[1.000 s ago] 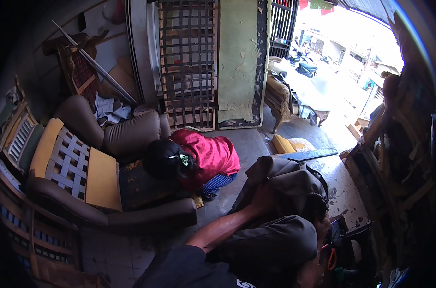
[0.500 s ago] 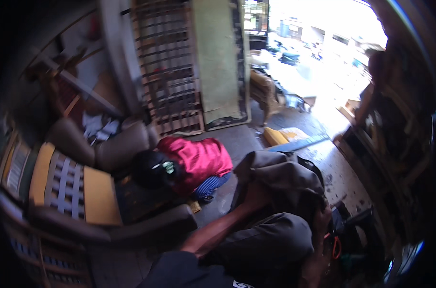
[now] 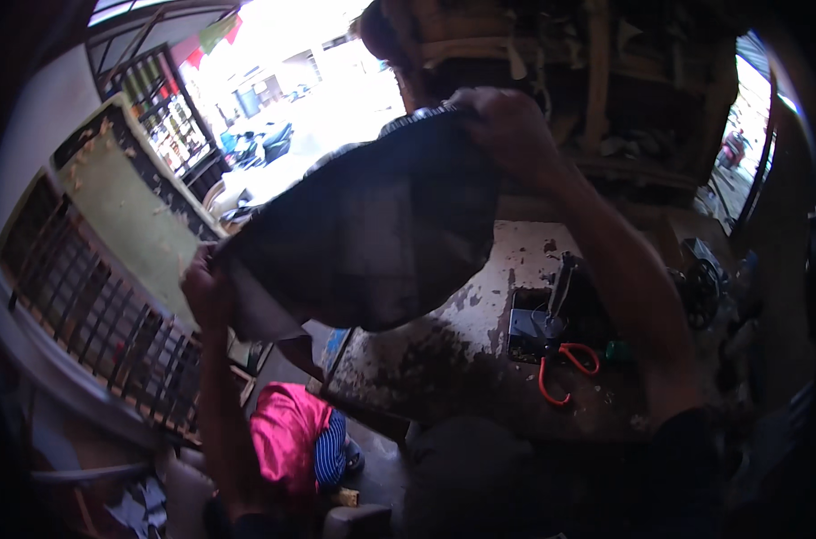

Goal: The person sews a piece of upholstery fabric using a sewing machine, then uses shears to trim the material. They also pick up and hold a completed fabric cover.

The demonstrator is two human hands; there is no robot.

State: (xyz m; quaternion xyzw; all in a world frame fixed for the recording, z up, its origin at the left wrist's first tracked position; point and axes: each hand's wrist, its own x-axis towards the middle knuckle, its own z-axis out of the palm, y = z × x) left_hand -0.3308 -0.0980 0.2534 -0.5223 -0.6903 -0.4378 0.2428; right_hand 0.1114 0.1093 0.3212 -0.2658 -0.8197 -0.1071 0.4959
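Note:
Between both hands a wide dark grey fabric piece is held up and spread, its upper edge showing a pale, gathered-looking strip near the right end. My left hand is closed on its lower left corner, where a lighter flap hangs. Higher up, my right hand grips the upper right corner. Beneath the cloth lies a worn worktable with peeling paint. On it, close to my right forearm, stand a sewing machine and scissors with orange handles.
At the lower left a person in a pink top crouches on the floor. A slatted frame and a pale green panel lean at the left. Wooden furniture frames stand behind the table. A handwheel is at the right.
The view has swung right, toward the worktable. The fabric, earlier bunched over my lap, is now raised and stretched out between both hands.

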